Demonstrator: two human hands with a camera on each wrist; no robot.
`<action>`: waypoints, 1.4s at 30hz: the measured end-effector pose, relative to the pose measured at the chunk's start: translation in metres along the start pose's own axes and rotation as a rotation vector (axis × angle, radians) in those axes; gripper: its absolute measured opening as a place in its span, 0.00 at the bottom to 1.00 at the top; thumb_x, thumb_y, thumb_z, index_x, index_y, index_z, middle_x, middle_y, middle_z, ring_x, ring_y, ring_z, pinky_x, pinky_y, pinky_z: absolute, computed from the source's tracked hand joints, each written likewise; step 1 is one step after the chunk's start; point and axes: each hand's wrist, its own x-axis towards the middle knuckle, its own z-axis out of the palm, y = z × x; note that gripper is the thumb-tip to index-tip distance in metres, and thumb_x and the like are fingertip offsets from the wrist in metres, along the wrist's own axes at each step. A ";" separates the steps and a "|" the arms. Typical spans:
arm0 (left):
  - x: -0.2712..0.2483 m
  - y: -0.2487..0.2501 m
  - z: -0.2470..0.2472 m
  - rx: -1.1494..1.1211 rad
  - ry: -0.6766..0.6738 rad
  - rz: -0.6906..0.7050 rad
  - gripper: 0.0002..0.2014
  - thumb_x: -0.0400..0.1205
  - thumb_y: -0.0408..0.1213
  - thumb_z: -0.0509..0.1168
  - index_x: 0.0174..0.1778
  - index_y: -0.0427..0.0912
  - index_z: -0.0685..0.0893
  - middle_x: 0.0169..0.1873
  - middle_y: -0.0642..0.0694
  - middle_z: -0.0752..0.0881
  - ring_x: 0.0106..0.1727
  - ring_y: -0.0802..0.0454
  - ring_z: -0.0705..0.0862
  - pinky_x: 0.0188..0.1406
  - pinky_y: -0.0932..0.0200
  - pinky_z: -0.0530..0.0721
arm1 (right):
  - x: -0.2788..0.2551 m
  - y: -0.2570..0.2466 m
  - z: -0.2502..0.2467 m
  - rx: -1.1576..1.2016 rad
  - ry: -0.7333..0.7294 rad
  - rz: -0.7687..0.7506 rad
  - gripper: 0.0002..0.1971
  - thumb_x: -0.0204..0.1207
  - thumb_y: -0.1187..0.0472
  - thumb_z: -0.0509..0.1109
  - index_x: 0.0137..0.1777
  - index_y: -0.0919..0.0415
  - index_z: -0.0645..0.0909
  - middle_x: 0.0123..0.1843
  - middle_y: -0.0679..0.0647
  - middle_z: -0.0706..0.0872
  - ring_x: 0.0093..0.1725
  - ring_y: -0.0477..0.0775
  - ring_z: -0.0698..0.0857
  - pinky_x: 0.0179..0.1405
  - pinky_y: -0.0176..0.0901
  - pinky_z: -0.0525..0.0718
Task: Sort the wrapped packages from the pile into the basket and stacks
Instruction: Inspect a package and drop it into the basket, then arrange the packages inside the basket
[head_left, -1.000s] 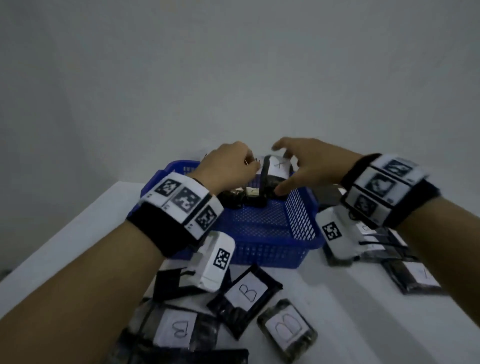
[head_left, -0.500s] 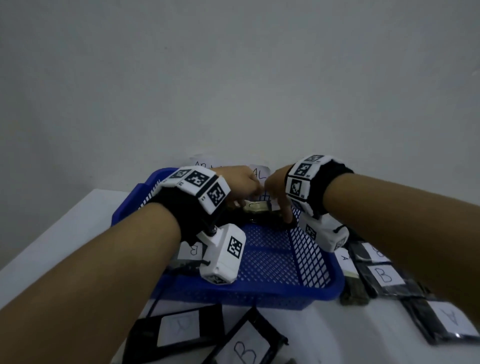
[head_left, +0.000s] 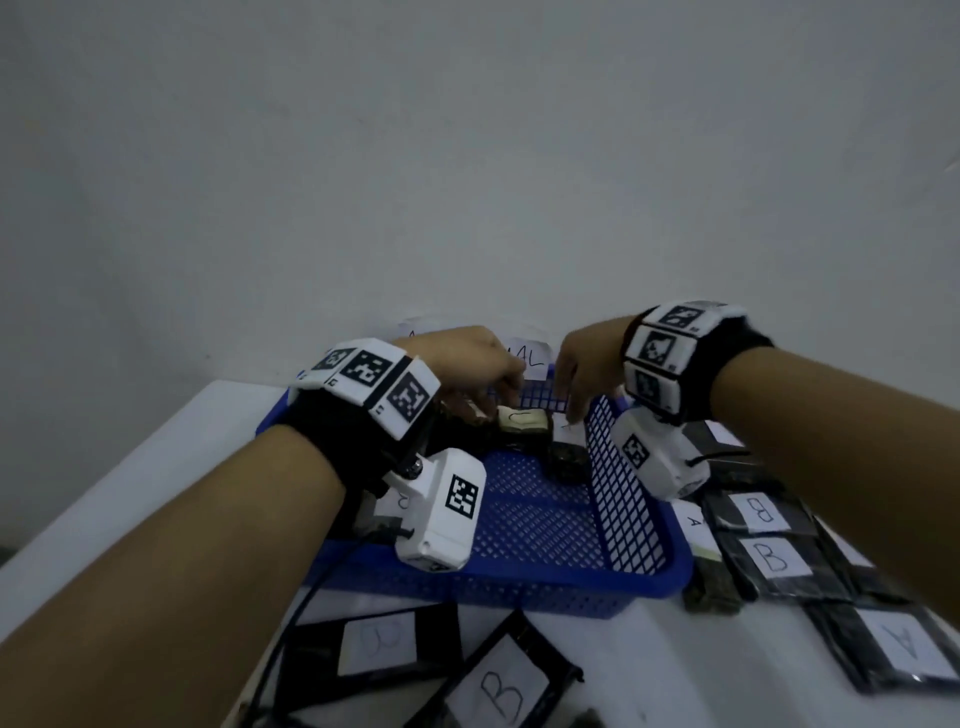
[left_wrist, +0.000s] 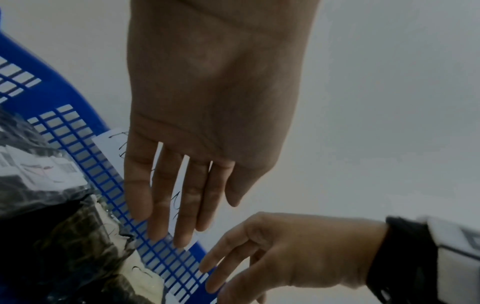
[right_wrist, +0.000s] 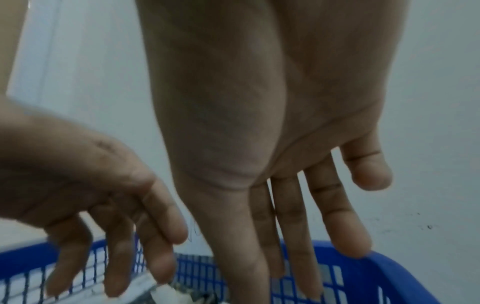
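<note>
A blue mesh basket (head_left: 519, 577) stands in the middle of the table, with dark wrapped packages lying at its far end. One shows a pale label (head_left: 522, 420), another is dark (head_left: 563, 460). My left hand (head_left: 467, 364) hovers over the far left of the basket, fingers straight and empty in the left wrist view (left_wrist: 176, 205). My right hand (head_left: 587, 358) hovers over the far right corner, its fingers (right_wrist: 285, 236) pointing down and holding nothing. The basket's far wall (left_wrist: 166, 261) lies just under both hands.
Loose labelled packages lie in front of the basket, one marked B (head_left: 498, 691) and one beside it (head_left: 376, 639). On the right are packages marked B (head_left: 774, 558) and A (head_left: 904, 649). A paper sign (head_left: 527, 356) is on the wall behind the basket.
A second ago both hands held an upright package over the basket. They lowered it inside, and now both are off it and empty. The view has moved closer.
</note>
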 end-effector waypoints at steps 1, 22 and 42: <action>-0.007 0.001 -0.002 -0.019 0.017 0.018 0.16 0.90 0.40 0.59 0.60 0.33 0.86 0.48 0.42 0.90 0.42 0.47 0.85 0.38 0.56 0.86 | -0.010 0.001 -0.003 0.056 0.056 -0.016 0.19 0.75 0.51 0.80 0.63 0.57 0.89 0.54 0.50 0.91 0.37 0.47 0.83 0.57 0.49 0.86; -0.258 -0.099 0.026 0.204 0.041 -0.039 0.10 0.87 0.43 0.65 0.62 0.48 0.86 0.49 0.53 0.91 0.50 0.55 0.89 0.45 0.63 0.86 | -0.169 -0.173 0.114 -0.009 -0.012 -0.519 0.28 0.77 0.32 0.70 0.64 0.53 0.83 0.56 0.53 0.91 0.49 0.53 0.89 0.51 0.47 0.88; -0.216 -0.084 0.035 -0.405 0.514 0.298 0.15 0.82 0.41 0.71 0.64 0.46 0.81 0.44 0.53 0.93 0.42 0.59 0.90 0.33 0.64 0.84 | -0.168 -0.115 0.118 1.823 0.462 -0.525 0.12 0.84 0.63 0.70 0.64 0.67 0.82 0.47 0.63 0.92 0.33 0.51 0.89 0.30 0.36 0.88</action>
